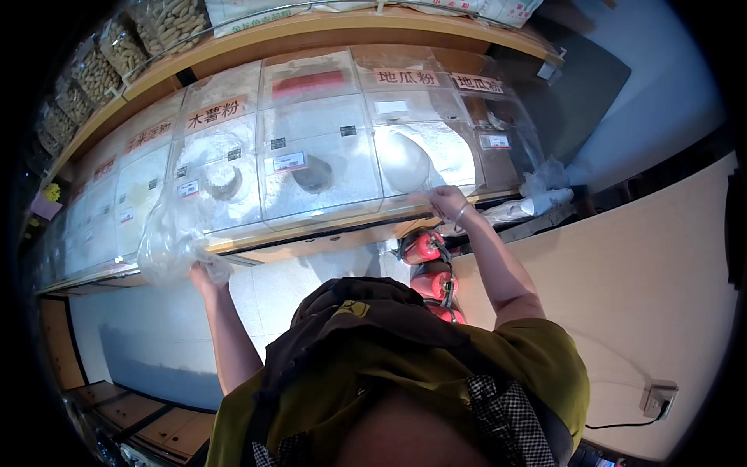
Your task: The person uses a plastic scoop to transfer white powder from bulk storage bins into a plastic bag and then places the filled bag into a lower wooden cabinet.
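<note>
My left hand [208,279] grips a loose clear plastic bag [166,248] at the front edge of a row of clear-lidded bins. The bag hangs crumpled and puffed out over that edge. My right hand [449,204] is closed at the narrow end of a rounded white scoop-like object [404,160], whose exact kind I cannot make out. It lies over white powder [458,149] in a bin toward the right. A bracelet circles my right wrist. Next to that bin, another bin [321,125] has a price tag and a dark rounded shape under its lid.
Several red fire extinguishers [433,285] stand on the floor below the bins. Bags of peanuts in shells [172,26] line the shelf above. Crumpled clear plastic [545,181] lies at the right end. A wooden panel [613,280] with a wall socket [660,401] is at right.
</note>
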`<state>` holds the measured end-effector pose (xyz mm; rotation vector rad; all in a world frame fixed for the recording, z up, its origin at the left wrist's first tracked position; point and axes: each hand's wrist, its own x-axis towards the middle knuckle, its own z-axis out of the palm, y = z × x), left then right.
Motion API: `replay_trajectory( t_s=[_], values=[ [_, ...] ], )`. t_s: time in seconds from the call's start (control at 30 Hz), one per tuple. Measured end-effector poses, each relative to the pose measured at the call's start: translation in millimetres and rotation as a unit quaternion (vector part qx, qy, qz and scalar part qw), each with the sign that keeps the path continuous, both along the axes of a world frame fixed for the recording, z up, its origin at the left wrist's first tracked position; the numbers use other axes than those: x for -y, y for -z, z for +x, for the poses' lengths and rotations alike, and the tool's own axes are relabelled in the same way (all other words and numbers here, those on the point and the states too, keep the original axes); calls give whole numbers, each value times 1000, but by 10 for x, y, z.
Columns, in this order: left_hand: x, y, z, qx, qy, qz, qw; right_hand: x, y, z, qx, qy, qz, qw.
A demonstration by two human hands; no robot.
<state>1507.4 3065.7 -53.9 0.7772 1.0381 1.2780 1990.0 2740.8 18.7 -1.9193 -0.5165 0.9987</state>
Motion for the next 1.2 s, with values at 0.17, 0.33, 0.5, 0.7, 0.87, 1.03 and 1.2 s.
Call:
replay_trajectory(
  t_s=[0.17,0.33,0.5,0.7,0.87,1.03,1.2],
  values=[
    [578,-365,13,-30,-18,-50,998,-281,205,407,70,-22,-81,994],
    [822,-508,16,-13,-81,-112,990,-151,158,813,54,-22,-86,995],
    [908,-394,-289,27,-78,-78,993,78,172,1203,23,9,-94,995],
    [1066,-422,-500,-42,-119,-55,990,324,105,1488,114,61,-156,979],
    [1022,-692,-384,-69,-208,-49,974,364,-220,1100,459,-74,-314,828],
    [909,-833,-135,-113,-253,-25,960,427,-516,814,481,-92,-367,791],
    [986,-925,109,-330,-179,57,925,759,-392,753,539,-44,-245,805]
  ],
)
